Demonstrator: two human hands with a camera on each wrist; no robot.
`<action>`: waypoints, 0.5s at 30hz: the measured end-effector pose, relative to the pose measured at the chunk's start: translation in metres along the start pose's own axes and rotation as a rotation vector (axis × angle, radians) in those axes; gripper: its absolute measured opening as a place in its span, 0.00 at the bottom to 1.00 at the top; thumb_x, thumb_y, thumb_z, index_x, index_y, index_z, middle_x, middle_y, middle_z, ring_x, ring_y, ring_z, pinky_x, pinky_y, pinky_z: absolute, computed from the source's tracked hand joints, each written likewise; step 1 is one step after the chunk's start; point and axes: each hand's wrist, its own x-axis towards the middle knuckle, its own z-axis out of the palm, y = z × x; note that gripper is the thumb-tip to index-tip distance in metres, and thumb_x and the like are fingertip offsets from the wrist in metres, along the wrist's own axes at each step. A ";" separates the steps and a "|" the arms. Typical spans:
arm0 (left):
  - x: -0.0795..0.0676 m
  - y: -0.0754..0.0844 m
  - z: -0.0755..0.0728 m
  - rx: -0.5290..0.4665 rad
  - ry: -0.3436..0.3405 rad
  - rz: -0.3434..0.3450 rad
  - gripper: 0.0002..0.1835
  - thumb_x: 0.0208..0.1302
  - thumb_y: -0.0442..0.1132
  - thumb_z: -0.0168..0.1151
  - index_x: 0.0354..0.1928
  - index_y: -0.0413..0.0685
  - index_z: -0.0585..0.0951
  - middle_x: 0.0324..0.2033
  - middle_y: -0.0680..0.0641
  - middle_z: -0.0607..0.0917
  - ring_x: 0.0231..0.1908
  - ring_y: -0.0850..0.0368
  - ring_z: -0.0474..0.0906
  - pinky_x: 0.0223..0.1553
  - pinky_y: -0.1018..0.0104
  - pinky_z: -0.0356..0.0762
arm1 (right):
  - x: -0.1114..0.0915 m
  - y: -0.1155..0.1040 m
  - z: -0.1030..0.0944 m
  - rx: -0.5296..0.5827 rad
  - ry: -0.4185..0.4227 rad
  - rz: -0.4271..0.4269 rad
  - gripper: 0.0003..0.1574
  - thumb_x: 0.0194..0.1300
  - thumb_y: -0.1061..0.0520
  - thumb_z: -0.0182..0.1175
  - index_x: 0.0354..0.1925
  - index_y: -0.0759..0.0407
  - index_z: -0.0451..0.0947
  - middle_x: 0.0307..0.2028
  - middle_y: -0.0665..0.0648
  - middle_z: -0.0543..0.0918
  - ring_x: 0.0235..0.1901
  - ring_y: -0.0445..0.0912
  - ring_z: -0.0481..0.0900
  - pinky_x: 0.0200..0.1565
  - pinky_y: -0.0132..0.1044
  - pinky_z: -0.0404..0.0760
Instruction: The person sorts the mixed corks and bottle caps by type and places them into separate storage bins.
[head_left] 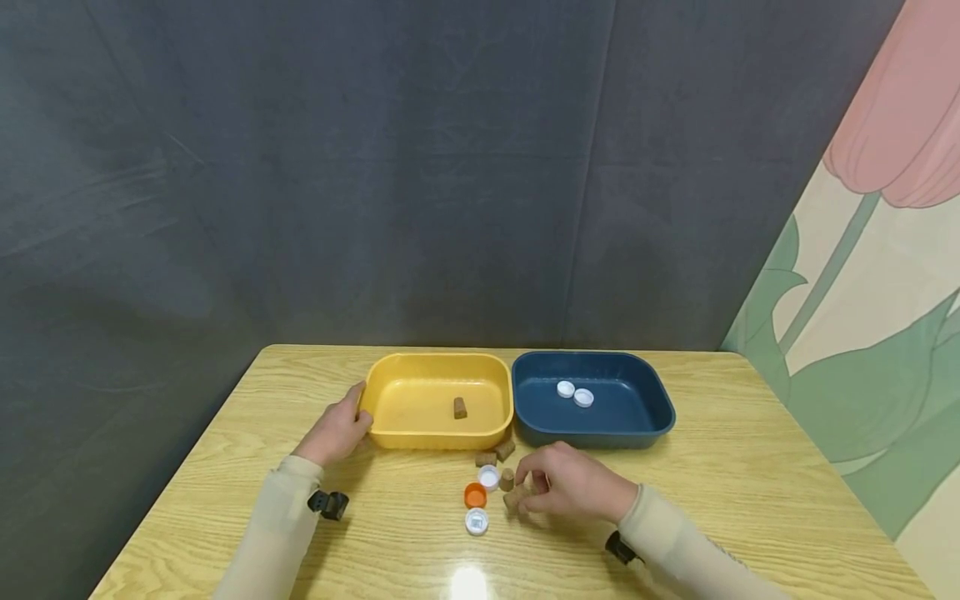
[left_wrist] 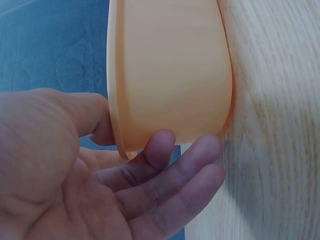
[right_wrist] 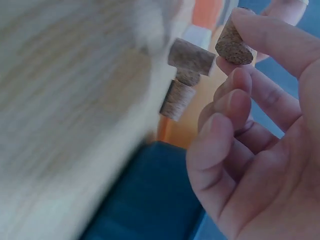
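The yellow tray (head_left: 412,404) is gripped at its left end by the left hand (head_left: 339,431); a cork (right_wrist: 234,45) is pinched between thumb and finger of the right hand (head_left: 576,483), in front of the trays; three other corks (head_left: 486,459) are grouped near it on the table (head_left: 405,533), beside an orange cap (head_left: 476,496) and two white caps (head_left: 476,522); a single cork (head_left: 460,407) is contained in the yellow tray, two white lids (head_left: 583,398) in the adjacent blue tray (head_left: 626,412).
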 end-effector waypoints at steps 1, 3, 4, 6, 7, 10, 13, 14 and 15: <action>0.000 0.000 0.000 0.001 0.001 0.000 0.35 0.73 0.35 0.42 0.77 0.30 0.45 0.28 0.41 0.79 0.21 0.56 0.72 0.26 0.63 0.70 | 0.001 -0.001 -0.002 -0.012 0.008 -0.005 0.09 0.56 0.54 0.72 0.38 0.50 0.85 0.18 0.39 0.72 0.19 0.29 0.67 0.23 0.26 0.69; 0.001 -0.001 0.000 0.002 0.001 0.002 0.35 0.73 0.34 0.42 0.77 0.29 0.45 0.28 0.41 0.79 0.21 0.56 0.72 0.26 0.63 0.70 | 0.003 -0.002 -0.005 -0.037 0.026 -0.007 0.09 0.56 0.53 0.72 0.38 0.49 0.86 0.19 0.38 0.72 0.19 0.30 0.67 0.24 0.27 0.69; 0.001 0.000 0.000 0.002 0.003 0.002 0.35 0.73 0.34 0.42 0.77 0.29 0.45 0.28 0.41 0.79 0.21 0.56 0.72 0.26 0.63 0.70 | 0.004 -0.003 -0.007 -0.044 0.031 -0.003 0.10 0.56 0.53 0.72 0.38 0.49 0.86 0.19 0.38 0.72 0.19 0.30 0.67 0.23 0.27 0.69; 0.001 0.000 0.000 0.003 0.004 0.003 0.35 0.72 0.34 0.42 0.77 0.29 0.46 0.28 0.41 0.79 0.21 0.56 0.71 0.26 0.63 0.70 | 0.006 -0.005 -0.010 -0.048 0.041 0.008 0.10 0.56 0.52 0.73 0.38 0.49 0.86 0.18 0.39 0.72 0.18 0.31 0.66 0.23 0.27 0.67; 0.001 0.000 0.000 0.002 0.004 0.003 0.35 0.72 0.34 0.42 0.77 0.29 0.46 0.28 0.41 0.79 0.21 0.56 0.71 0.26 0.63 0.70 | 0.008 -0.005 -0.012 -0.045 0.044 0.011 0.10 0.56 0.52 0.73 0.39 0.49 0.86 0.18 0.39 0.72 0.18 0.31 0.66 0.23 0.27 0.67; 0.000 0.000 0.001 -0.001 0.004 0.003 0.35 0.72 0.34 0.42 0.77 0.29 0.46 0.28 0.40 0.80 0.21 0.56 0.71 0.25 0.63 0.70 | 0.013 -0.008 -0.016 -0.040 0.057 0.017 0.11 0.56 0.52 0.73 0.40 0.50 0.87 0.18 0.40 0.72 0.18 0.31 0.66 0.21 0.28 0.65; 0.000 0.000 0.001 -0.004 0.003 0.004 0.35 0.73 0.34 0.42 0.77 0.29 0.46 0.28 0.39 0.80 0.21 0.56 0.71 0.25 0.64 0.69 | 0.020 -0.011 -0.020 -0.054 0.073 0.012 0.11 0.57 0.52 0.73 0.40 0.49 0.87 0.18 0.40 0.71 0.18 0.32 0.66 0.22 0.28 0.64; 0.000 0.000 0.001 -0.003 0.002 0.008 0.35 0.72 0.34 0.42 0.77 0.29 0.46 0.28 0.39 0.80 0.21 0.56 0.71 0.25 0.64 0.69 | 0.022 -0.013 -0.022 -0.061 0.078 0.013 0.11 0.57 0.52 0.73 0.40 0.49 0.87 0.17 0.40 0.71 0.18 0.32 0.65 0.22 0.28 0.63; 0.000 0.000 0.001 -0.004 0.002 0.007 0.35 0.72 0.34 0.42 0.77 0.29 0.46 0.28 0.39 0.80 0.21 0.57 0.70 0.25 0.64 0.69 | 0.025 -0.013 -0.023 -0.064 0.081 0.013 0.11 0.57 0.52 0.73 0.40 0.49 0.87 0.17 0.40 0.70 0.18 0.32 0.65 0.22 0.28 0.63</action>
